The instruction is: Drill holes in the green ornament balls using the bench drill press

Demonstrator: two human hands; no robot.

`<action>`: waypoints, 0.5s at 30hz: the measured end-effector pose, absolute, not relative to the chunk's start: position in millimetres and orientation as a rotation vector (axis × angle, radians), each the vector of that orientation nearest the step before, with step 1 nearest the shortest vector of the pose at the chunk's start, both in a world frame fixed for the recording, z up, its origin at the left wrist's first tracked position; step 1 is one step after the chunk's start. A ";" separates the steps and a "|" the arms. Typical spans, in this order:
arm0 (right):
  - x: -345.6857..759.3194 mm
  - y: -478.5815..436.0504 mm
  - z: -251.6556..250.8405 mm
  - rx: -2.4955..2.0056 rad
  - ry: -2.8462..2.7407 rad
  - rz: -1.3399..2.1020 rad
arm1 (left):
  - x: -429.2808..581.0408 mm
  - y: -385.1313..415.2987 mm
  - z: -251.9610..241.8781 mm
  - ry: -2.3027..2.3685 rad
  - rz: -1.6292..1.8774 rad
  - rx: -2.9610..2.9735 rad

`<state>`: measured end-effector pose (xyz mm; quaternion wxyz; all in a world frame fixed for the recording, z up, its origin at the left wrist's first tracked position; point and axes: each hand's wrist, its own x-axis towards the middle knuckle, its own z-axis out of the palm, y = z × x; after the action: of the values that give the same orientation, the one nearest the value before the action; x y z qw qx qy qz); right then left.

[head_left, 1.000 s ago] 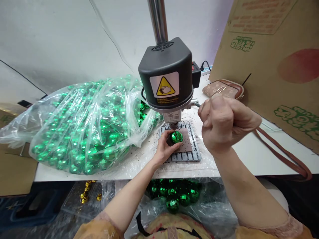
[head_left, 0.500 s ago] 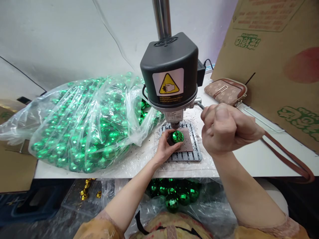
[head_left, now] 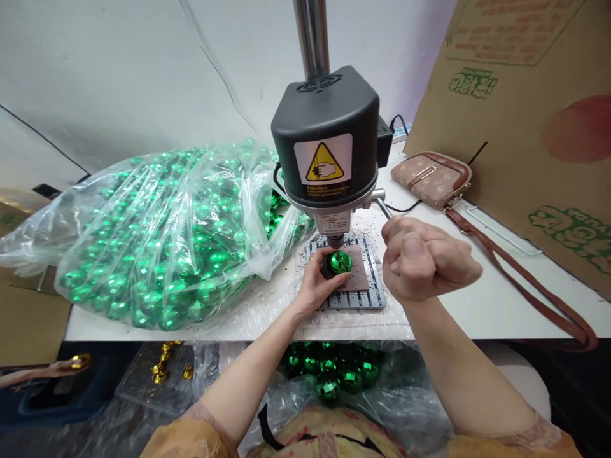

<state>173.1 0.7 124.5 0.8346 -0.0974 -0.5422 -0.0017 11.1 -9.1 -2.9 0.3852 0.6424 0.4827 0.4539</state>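
Observation:
A shiny green faceted ball (head_left: 342, 261) sits under the chuck of a black bench drill press (head_left: 326, 140). My left hand (head_left: 319, 277) grips it from the left, thumb in front and fingers behind. Below the ball lies a brownish square pad (head_left: 360, 275) on the slotted metal base (head_left: 379, 299), with dark shavings scattered around. My right hand (head_left: 424, 257) is closed in a fist around the end of the drill press's feed lever (head_left: 383, 207); the grip end is hidden inside the fingers. The drill tip meets the top of the ball or is very close to it; I cannot tell which.
A clear plastic bag (head_left: 167, 235) full of green balls fills the table's left side. More green balls (head_left: 329, 375) lie in plastic at my lap. A patterned purse (head_left: 429, 178) and cardboard box (head_left: 525, 127) stand right. Another person's hand (head_left: 67, 367) holds a gold ball (head_left: 80, 361) at lower left.
My right hand has moved down and slightly left with the lever. My left hand and the ball stay in place. Another person's hand with a gold ball has come in at lower left.

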 end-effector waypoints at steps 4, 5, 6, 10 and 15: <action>167.5 -5.3 139.0 -0.304 -1.088 0.056 | 12.6 -9.2 -2.9 1.214 1.171 1.619; 165.6 -6.7 147.8 -0.347 -1.058 0.086 | 13.6 -9.0 -2.0 1.210 1.173 1.610; 164.1 -7.5 157.7 -0.384 -1.035 0.117 | 14.9 -9.0 -0.4 1.208 1.176 1.603; 163.5 -5.6 191.8 -0.474 -1.012 0.263 | 18.2 -20.1 13.0 1.298 1.259 1.663; 166.2 -0.2 199.8 -0.434 -1.043 0.255 | -4.1 -80.0 16.5 1.301 1.316 2.125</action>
<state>166.2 -0.2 199.8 0.8369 -0.2052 -0.4930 0.1205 -4.1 -80.0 16.5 0.1612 0.7442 0.4556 0.4610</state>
